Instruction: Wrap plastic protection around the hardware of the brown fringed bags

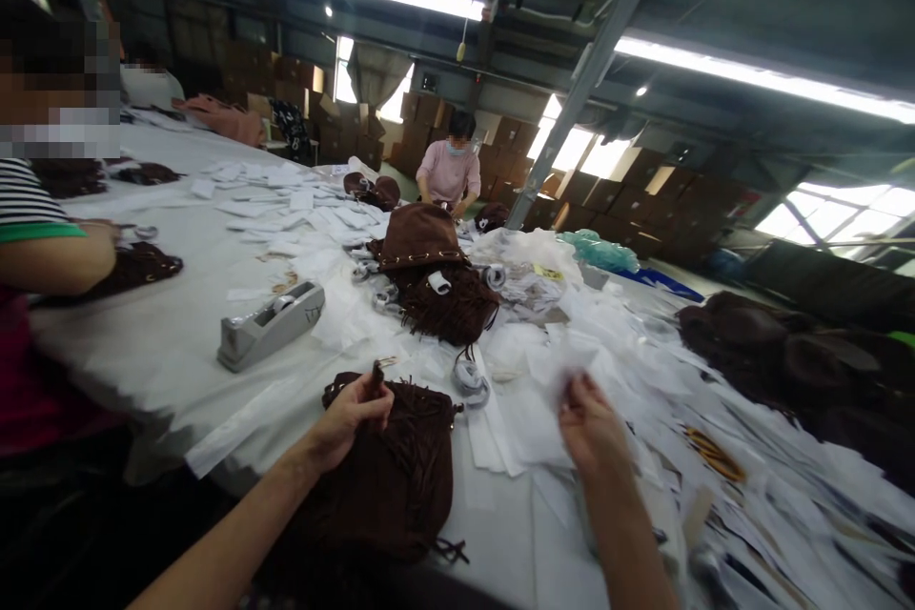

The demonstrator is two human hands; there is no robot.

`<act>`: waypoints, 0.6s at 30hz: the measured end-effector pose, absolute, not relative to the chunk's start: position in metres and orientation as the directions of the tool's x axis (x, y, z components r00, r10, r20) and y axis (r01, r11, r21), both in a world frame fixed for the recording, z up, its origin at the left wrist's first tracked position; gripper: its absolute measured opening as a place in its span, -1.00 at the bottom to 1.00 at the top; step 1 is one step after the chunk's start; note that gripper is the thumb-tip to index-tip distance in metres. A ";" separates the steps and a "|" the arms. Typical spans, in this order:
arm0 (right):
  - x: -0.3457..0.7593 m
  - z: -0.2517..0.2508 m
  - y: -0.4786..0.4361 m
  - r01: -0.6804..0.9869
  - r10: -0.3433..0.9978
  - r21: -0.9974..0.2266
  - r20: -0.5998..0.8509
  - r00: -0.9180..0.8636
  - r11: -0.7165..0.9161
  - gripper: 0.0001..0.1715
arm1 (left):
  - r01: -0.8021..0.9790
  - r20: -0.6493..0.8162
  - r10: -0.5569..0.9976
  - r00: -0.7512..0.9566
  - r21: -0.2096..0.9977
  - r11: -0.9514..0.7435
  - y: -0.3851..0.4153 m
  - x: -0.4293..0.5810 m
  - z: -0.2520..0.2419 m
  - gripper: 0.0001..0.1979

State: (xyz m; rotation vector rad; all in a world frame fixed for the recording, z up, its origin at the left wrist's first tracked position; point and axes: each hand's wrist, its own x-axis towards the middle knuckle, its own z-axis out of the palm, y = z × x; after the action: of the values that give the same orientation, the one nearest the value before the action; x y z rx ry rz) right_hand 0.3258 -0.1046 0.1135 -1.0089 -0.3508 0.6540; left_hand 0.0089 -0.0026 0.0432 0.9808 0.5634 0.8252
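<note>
A dark brown fringed bag lies at the table edge in front of me. Over its upper left part, my left hand is closed on a brown strap end with a small metal clasp. Off to the right, my right hand has its fingers pinched on a thin white paper sheet; motion smears the fingertips. Behind the bag sits a wrapped metal-looking ring. Farther back, another brown bag with fringe rests on the papers.
A grey tape dispenser stands to the left. White papers cover much of the table, with yellow-brown coiled straps at right. Dark brown bags are piled far right. One person works opposite, another at left.
</note>
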 end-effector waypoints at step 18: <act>0.149 0.037 -0.099 -0.480 0.931 -0.871 -0.255 0.262 -0.103 -0.56 | -0.034 -0.050 0.794 0.606 0.996 0.089 -0.020 0.016 0.039 -0.67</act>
State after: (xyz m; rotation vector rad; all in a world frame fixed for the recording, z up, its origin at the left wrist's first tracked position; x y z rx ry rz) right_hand 0.1490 -0.0989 0.0369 -1.1139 -0.5315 1.2869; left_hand 0.0162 -0.0201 0.0392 1.3530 0.7157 0.7009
